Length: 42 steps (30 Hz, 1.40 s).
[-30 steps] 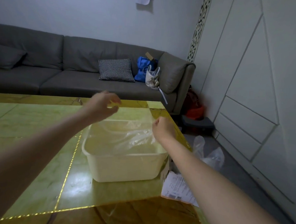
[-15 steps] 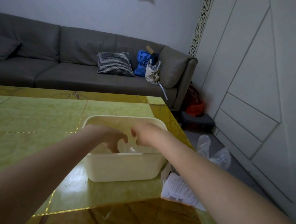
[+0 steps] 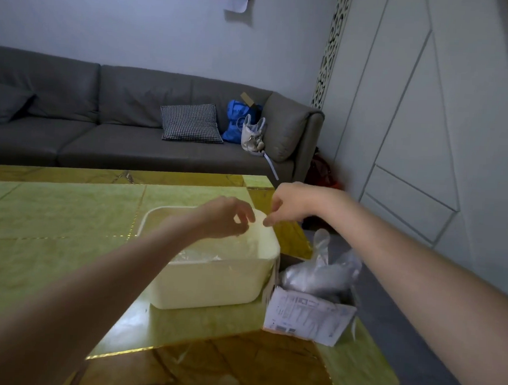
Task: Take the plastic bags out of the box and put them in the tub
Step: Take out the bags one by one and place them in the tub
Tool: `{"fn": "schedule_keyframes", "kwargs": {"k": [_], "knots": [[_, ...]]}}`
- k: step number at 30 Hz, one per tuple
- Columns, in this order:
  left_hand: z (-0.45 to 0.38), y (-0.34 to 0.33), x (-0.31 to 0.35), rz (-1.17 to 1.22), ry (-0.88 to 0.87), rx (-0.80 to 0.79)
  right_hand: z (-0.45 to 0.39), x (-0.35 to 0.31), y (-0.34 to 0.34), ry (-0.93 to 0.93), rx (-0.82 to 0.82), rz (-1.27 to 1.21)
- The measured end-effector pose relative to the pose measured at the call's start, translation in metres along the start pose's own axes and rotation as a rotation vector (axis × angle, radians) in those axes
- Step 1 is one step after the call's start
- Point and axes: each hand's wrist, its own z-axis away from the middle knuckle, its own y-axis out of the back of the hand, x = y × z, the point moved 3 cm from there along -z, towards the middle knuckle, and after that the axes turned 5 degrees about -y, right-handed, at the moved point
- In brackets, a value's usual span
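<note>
A cream plastic tub (image 3: 210, 282) stands on the yellow-green table (image 3: 63, 239). A crumpled clear plastic bag (image 3: 200, 256) lies inside it. Right of the tub, at the table's edge, is a cardboard box (image 3: 307, 316) with a printed label, holding more clear plastic bags (image 3: 322, 275) that stick up out of it. My left hand (image 3: 226, 220) hovers over the tub's far side, fingers loosely curled and holding nothing. My right hand (image 3: 291, 204) hangs above the tub's far right corner, fingers drooping, also holding nothing that I can see.
A grey sofa (image 3: 130, 141) runs behind the table with a checked cushion (image 3: 191, 123), a blue bag (image 3: 236, 122) and a pale handbag (image 3: 252, 135). White panelled wall stands to the right, with dark floor beside the table.
Both hands held a clear bag stretched above the tub, pushed it down inside, then let go and rose. My right hand has drifted right, toward the tub's far corner.
</note>
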Motion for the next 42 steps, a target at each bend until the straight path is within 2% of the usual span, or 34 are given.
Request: {"fn": "schedule_keyframes", "kwargs": {"k": [3,5,8,11,16,20,25,27,29,33,37,40,42], "knots": [[-0.001,-0.011,0.033,0.153,-0.050,-0.033,0.027,0.029,-0.002,-0.119,-0.204,0.074],[0.001,-0.021,0.054,0.159,-0.088,-0.082,0.037,0.042,-0.014,-0.179,-0.288,0.098],[0.002,-0.043,0.079,0.105,-0.114,-0.109,0.042,0.047,-0.026,-0.141,-0.156,0.021],[0.001,-0.064,0.087,0.128,-0.048,-0.086,0.046,0.044,-0.028,-0.004,-0.065,-0.174],[-0.002,-0.081,0.073,0.198,0.064,-0.073,0.053,0.049,-0.029,0.145,-0.074,-0.644],[0.001,-0.084,0.072,0.177,0.050,-0.057,0.055,0.055,-0.023,0.190,-0.056,-0.947],[0.003,-0.085,0.072,0.146,0.044,-0.075,0.056,0.063,0.009,0.271,0.097,-1.550],[0.004,-0.081,0.073,0.183,0.035,-0.091,0.058,0.063,0.024,0.286,0.172,-1.623],[0.005,-0.067,0.072,0.282,0.039,-0.093,0.059,0.060,0.032,0.279,0.203,-1.590],[0.018,-0.020,0.065,0.608,0.046,-0.097,0.062,0.054,0.041,0.313,0.224,-1.682],[0.033,0.014,0.052,0.874,0.050,0.012,0.062,0.043,0.048,0.341,0.227,-1.841],[0.037,0.030,0.037,1.001,0.157,0.251,0.057,0.033,0.045,0.253,0.231,-1.886],[0.038,0.037,0.025,1.018,0.252,0.411,0.052,0.030,0.035,0.138,0.169,-1.902]]}}
